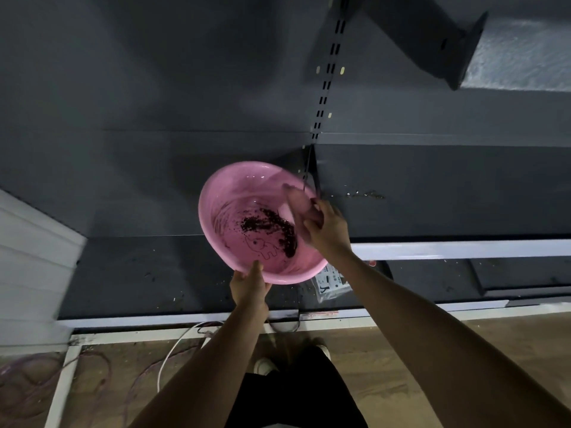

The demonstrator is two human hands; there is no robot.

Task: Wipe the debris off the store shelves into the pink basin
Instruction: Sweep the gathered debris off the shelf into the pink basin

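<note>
The left grip [250, 284] clasps the near rim of the pink basin [228, 205], held tilted above the dark shelf [448, 208], with dark debris [272, 228] pooled inside. At its right rim the right grip [326, 231] curls round a blurred pinkish wad [298, 202]; more crumbs [366, 194] lie on the shelf to the right.

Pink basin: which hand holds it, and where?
Left hand grips the pink basin by its near rim; right hand holds a blurred pinkish object.
</note>
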